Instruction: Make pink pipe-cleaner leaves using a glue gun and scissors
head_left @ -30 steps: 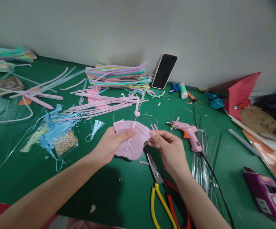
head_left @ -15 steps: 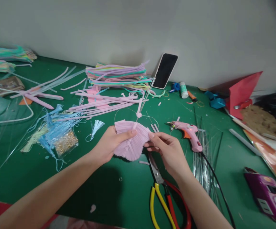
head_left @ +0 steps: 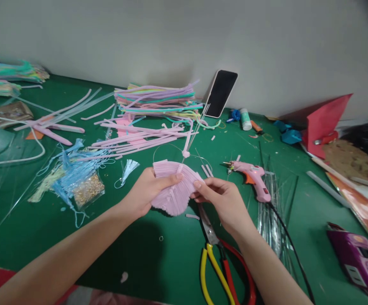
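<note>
Pink fan (head_left: 173,195), finely ribbed, wavy-edged

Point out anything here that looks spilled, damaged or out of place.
No damage stands out. A small ring lies loose, away from the bag of gold-coloured bits, and a pale scrap lies near the front edge of the table; both look stray.

Scissors (head_left: 211,236), glue gun (head_left: 255,174), tassels (head_left: 76,167) on green table (head_left: 177,254)
</note>
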Motion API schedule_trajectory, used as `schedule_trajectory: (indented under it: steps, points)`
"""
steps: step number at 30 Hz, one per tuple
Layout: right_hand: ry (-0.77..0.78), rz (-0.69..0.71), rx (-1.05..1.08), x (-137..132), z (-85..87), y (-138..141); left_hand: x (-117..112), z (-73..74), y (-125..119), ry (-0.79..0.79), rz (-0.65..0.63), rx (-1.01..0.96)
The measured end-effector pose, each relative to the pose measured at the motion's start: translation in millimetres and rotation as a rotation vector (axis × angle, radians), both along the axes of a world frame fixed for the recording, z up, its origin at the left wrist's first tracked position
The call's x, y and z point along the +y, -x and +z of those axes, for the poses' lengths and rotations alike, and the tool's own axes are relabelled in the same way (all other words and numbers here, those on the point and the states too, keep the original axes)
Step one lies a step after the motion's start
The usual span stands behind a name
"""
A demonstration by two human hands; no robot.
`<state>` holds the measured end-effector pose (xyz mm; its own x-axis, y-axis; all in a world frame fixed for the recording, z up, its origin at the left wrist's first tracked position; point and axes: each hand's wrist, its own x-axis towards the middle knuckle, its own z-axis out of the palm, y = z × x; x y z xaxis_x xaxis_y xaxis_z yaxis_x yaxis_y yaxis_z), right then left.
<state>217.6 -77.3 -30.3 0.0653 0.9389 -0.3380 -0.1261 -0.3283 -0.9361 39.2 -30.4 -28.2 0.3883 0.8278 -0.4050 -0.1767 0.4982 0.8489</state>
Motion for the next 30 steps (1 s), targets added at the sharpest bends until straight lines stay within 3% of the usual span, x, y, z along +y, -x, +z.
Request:
schedule_trajectory:
  steps: [21, 28, 30]
  points:
    - [-0.004, 0.036, -0.081, -0.2, 0.9, 4.8, 1.4, 1.0, 0.7, 0.033, -0.051, -0.053]
    - [-0.110, -0.150, 0.002, 1.2, -6.2, 5.6, 5.1, 3.4, 3.8, 0.043, -0.055, -0.076]
    - [-0.088, -0.082, 0.031, 2.3, -8.3, 1.3, 9.3, 2.5, 7.1, 0.009, -0.029, -0.035]
